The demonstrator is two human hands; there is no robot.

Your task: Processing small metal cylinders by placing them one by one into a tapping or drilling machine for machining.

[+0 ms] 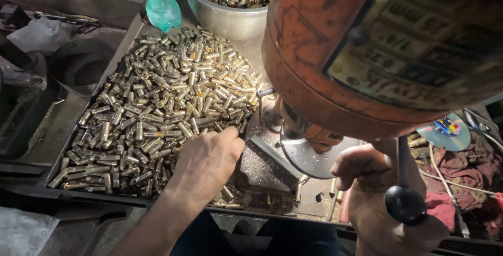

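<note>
Hundreds of small brass tubes, dull gold and short, lie heaped in a metal tray, their long axes pointing every way. Left hand rests on the heap's near edge, fingers curled under; whether it pinches one cannot be told. Right hand is wrapped around a black-knobbed lever

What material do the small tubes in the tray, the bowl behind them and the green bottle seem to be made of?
The small tubes look like metal, probably brass: a yellowish, slightly dull shine. The bowl looks like steel or aluminium: plain grey with a soft sheen. The green bottle seems to be plastic: it is translucent. The left hand rests on the tubes.
</note>
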